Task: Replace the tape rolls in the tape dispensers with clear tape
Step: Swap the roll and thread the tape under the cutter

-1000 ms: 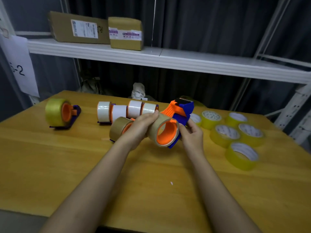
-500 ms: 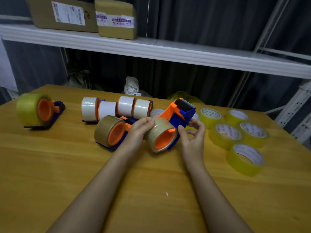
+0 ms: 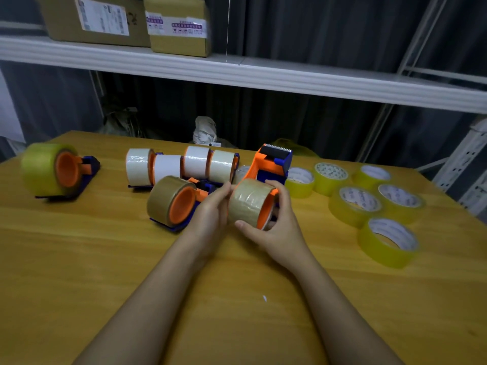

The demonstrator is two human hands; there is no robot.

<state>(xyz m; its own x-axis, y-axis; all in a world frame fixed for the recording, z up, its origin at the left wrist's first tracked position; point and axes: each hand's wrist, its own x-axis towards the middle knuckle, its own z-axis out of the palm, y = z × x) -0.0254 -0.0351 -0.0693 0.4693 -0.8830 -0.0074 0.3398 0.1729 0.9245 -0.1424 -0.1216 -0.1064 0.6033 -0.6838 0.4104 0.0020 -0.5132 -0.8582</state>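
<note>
Clearly, little of the task is done yet, by the look of the table. A brown roll on the orange hub of a blue-and-orange dispenser is held near the table's middle: the right hand is curled round it, thumb at the near bottom edge and fingers over the top, while the left hand is pressed against its left face, its fingertips at the top edge. The roll is judged to be in the course of being pulled off its hub; whether it is already free cannot be told. Just to the left, a second brown dispenser is seen loaded, behind it a row of white rolls on dispensers, and well to the left a yellowish one. The loose clear rolls lie in a cluster at the right, apart from both hands. No swap is seen finished, so nearly every exchange seems left to be made.
</note>
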